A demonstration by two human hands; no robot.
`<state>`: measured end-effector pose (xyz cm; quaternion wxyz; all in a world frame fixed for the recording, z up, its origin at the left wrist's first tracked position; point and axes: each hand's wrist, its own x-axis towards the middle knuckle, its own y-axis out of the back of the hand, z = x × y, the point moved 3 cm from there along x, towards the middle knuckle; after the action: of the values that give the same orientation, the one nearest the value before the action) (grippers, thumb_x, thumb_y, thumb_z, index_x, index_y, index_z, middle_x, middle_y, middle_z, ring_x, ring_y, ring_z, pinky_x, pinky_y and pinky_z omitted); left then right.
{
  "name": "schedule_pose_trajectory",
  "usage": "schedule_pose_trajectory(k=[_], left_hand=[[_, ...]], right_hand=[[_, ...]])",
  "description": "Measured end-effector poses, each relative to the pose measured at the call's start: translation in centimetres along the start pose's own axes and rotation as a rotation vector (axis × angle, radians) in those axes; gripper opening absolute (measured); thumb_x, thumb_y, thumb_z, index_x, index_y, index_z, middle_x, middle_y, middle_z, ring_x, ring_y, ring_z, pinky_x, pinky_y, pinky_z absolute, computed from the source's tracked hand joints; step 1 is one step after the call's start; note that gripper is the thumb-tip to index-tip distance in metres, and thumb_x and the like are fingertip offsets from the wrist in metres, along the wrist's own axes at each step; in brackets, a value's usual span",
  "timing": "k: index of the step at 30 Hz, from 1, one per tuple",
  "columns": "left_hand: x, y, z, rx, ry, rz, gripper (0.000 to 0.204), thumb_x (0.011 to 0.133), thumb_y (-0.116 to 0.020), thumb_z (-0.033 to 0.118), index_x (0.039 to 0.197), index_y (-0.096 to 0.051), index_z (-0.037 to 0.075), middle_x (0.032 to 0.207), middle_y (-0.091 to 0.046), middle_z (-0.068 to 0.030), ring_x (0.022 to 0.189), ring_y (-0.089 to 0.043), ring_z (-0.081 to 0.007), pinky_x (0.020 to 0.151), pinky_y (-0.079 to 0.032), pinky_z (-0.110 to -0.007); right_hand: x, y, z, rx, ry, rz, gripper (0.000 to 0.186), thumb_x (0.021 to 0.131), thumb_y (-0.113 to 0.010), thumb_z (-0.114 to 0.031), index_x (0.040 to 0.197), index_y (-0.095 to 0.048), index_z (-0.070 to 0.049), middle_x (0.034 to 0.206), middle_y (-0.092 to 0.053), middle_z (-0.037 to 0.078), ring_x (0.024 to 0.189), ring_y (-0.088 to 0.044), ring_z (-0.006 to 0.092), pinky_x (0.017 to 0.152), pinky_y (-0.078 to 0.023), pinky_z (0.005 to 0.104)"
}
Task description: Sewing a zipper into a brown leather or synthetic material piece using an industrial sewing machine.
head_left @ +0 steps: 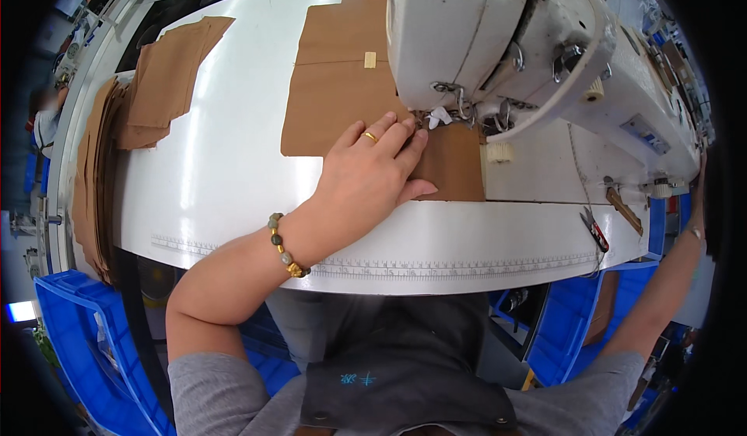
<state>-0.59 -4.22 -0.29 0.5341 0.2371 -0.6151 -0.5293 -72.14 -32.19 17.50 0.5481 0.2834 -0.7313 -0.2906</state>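
My left hand (372, 163) lies flat on a brown fabric panel (331, 93), its fingertips close to the needle area of a white sewing machine (447, 39). A small beige patch (369, 60) sits on the panel above the hand. Part of the brown cloth extends under the machine head to the right of my fingers. A scrap of white material (440, 117) shows by the presser foot. My right arm reaches up along the machine's right end, where my right hand (702, 191) is at the dark picture rim; its fingers are hidden.
Stacks of brown cut pieces (167, 78) lie at the table's left. Red-handled thread snips (595, 230) and a brown strip (625, 210) rest at the right. A ruler scale (436, 268) runs along the front edge. Blue bins (85, 335) stand below both sides.
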Motion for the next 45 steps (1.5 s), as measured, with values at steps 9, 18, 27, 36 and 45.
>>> schedule_pose_trajectory(k=[9, 18, 27, 36, 45], left_hand=[[0.1, 0.2, 0.1, 0.020, 0.003, -0.030, 0.062, 0.088, -0.077, 0.047, 0.133, -0.069, 0.005, 0.136, -0.065, -0.0102, 0.135, -0.060, -0.0286, 0.108, -0.049, -0.048], [0.0, 0.2, 0.0, -0.010, 0.029, -0.013, 0.060, 0.089, -0.076, 0.046, 0.133, -0.069, 0.005, 0.136, -0.065, -0.0107, 0.136, -0.059, -0.0283, 0.109, -0.049, -0.049], [0.1, -0.1, 0.0, 0.017, 0.016, -0.027, 0.059, 0.090, -0.076, 0.046, 0.132, -0.070, 0.006, 0.138, -0.065, -0.0099, 0.137, -0.059, -0.0271, 0.110, -0.049, -0.049], [0.1, -0.2, 0.0, 0.022, 0.022, -0.013, 0.059, 0.088, -0.077, 0.047, 0.130, -0.071, 0.006, 0.137, -0.066, -0.0099, 0.137, -0.059, -0.0261, 0.110, -0.049, -0.049], [1.0, -0.4, 4.7, 0.004, -0.189, -0.039, 0.056, 0.087, -0.075, 0.044, 0.117, -0.073, -0.003, 0.126, -0.071, -0.0207, 0.117, -0.064, -0.0323, 0.092, -0.052, -0.043]], right_hand=[[-13.9, -5.7, 2.2, 0.975, -0.391, 0.122, 0.051, 0.112, -0.052, -0.037, 0.150, -0.055, -0.002, 0.143, -0.063, 0.012, 0.131, -0.062, 0.0245, 0.107, -0.052, 0.0386], [-7.6, -3.5, 1.0, 1.166, -0.349, 0.102, 0.049, 0.113, -0.049, -0.035, 0.150, -0.056, -0.003, 0.145, -0.062, 0.014, 0.129, -0.063, 0.0252, 0.110, -0.050, 0.0383], [-8.0, -2.0, 0.2, 0.919, -0.175, 0.091, 0.049, 0.112, -0.053, -0.032, 0.151, -0.054, -0.002, 0.148, -0.060, 0.011, 0.133, -0.060, 0.0240, 0.112, -0.047, 0.0379], [-9.9, -5.4, 4.1, 1.448, -0.474, 0.082, 0.049, 0.111, -0.054, -0.030, 0.152, -0.052, -0.004, 0.150, -0.058, 0.012, 0.136, -0.057, 0.0274, 0.116, -0.045, 0.0432], [-13.7, -7.8, 3.5, 1.415, -0.391, 0.090, 0.044, 0.109, -0.053, -0.024, 0.147, -0.050, -0.004, 0.147, -0.058, 0.013, 0.137, -0.056, 0.0285, 0.118, -0.042, 0.0450]])
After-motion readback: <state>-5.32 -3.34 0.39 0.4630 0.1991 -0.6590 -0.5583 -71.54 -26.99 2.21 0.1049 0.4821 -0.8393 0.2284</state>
